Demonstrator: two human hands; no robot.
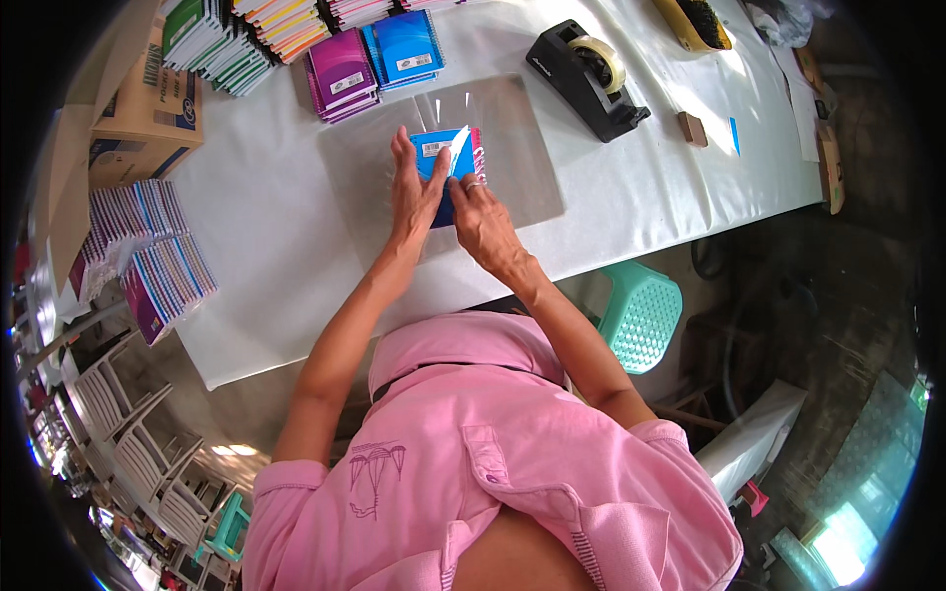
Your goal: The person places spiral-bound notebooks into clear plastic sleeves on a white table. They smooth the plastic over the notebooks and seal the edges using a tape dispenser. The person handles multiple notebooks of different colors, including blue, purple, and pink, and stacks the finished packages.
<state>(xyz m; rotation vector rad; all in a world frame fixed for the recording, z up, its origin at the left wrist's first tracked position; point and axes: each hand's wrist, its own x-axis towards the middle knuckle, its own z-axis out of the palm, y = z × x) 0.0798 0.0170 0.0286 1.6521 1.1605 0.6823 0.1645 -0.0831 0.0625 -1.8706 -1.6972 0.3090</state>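
Note:
A small blue spiral notebook (429, 141) with a white label lies at the middle of the table, over a clear plastic sheet or bag (522, 148). Pink and white edges beside it suggest more notebooks underneath. My left hand (414, 197) grips its left side, fingers along the edge and thumb across the cover. At the lower right part, my right hand (485, 227) has its fingers curled in and pressed on the notebook; a ring shows on one finger. A bright white glare or fold runs over the cover by my left thumb. The right fingertips are partly hidden.
Purple notebooks (342, 71) and blue notebooks (406, 44) are stacked just beyond. A black tape dispenser (581, 79) and a brown block (692, 129) stand to the right. A cardboard box (148, 123) and notebook piles (168, 281) line the left; a green stool (645, 315) sits below the table edge.

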